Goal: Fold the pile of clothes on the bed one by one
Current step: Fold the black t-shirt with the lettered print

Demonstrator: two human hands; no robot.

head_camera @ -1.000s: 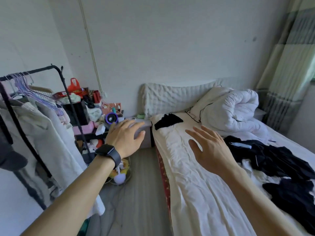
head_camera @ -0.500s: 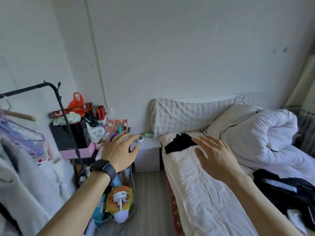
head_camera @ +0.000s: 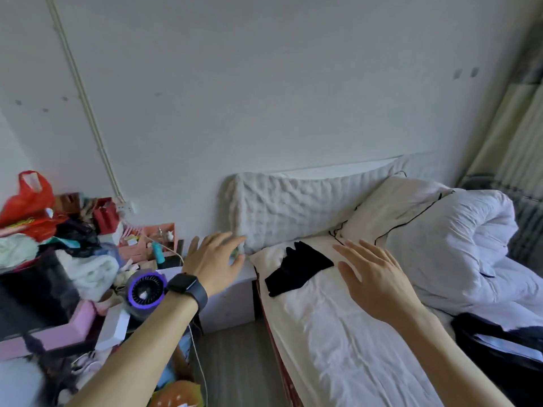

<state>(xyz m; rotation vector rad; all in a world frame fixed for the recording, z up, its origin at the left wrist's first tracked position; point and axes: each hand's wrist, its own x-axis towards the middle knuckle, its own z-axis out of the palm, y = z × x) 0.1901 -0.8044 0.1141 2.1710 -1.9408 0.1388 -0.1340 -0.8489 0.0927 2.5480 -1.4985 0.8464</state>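
Note:
A folded black garment (head_camera: 298,268) lies on the white sheet of the bed (head_camera: 338,348) near the headboard. My right hand (head_camera: 373,280) hovers just right of it, fingers spread, holding nothing. My left hand (head_camera: 214,262), with a dark watch on the wrist, is held out over the white bedside table (head_camera: 232,301), open and empty. The edge of the pile of dark clothes (head_camera: 499,345) shows at the lower right of the bed, partly cut off by the frame.
A rolled white duvet (head_camera: 458,248) and a pillow (head_camera: 390,212) fill the head of the bed on the right. Left of the bed stand cluttered boxes, a red bag (head_camera: 26,198) and a purple-ringed fan (head_camera: 145,290). Grey floor runs between them.
The view has moved forward toward the head of the bed and turned left; the clothes rack has left the frame. Both hands stay open and empty, now closer to the folded black garment.

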